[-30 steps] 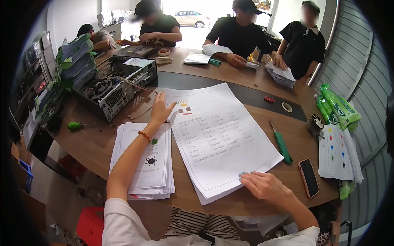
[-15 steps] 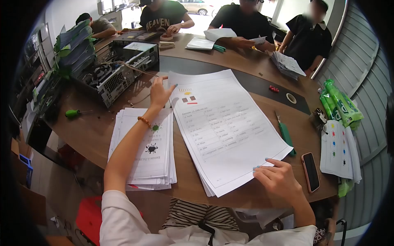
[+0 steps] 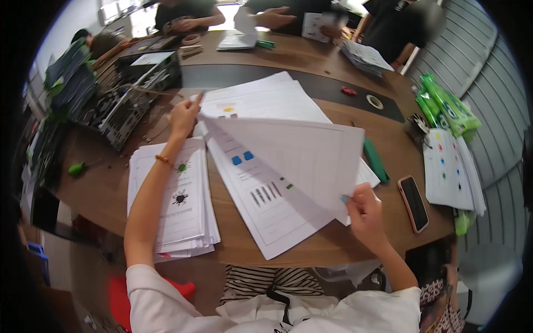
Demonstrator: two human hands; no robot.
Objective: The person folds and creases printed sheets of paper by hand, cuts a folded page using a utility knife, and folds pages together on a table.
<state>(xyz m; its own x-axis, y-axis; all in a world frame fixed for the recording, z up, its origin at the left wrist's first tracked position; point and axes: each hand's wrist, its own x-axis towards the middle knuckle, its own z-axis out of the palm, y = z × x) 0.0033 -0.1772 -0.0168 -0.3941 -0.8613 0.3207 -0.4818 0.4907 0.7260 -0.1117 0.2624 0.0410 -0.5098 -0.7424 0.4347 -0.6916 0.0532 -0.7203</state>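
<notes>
A stack of printed paper sheets [image 3: 272, 236] lies on the table in front of me. Its top sheet [image 3: 300, 158] is lifted and folded over, pale back up, uncovering a page with blue shapes and dark strokes. My right hand [image 3: 366, 213] pinches this sheet by its near right corner. At the stack's far left corner, my left hand [image 3: 186, 116] is closed on the sheets' edge; some of its fingers are hidden. Under my left forearm, a second pile of worksheets [image 3: 177, 222] shows green and black ink blots.
An opened computer case [image 3: 139, 94] and a green screwdriver [image 3: 78, 168] are at left. On the right are a green-handled tool [image 3: 376, 161], a tape roll [image 3: 375, 102], a phone [image 3: 413, 204], green packages [image 3: 449, 108] and hanging sheets [image 3: 449, 166]. Several people work across the table.
My right hand has taken the top sheet's near corner and raised it up and leftward, exposing the page beneath. My left hand stays at the far left corner. The view has shifted.
</notes>
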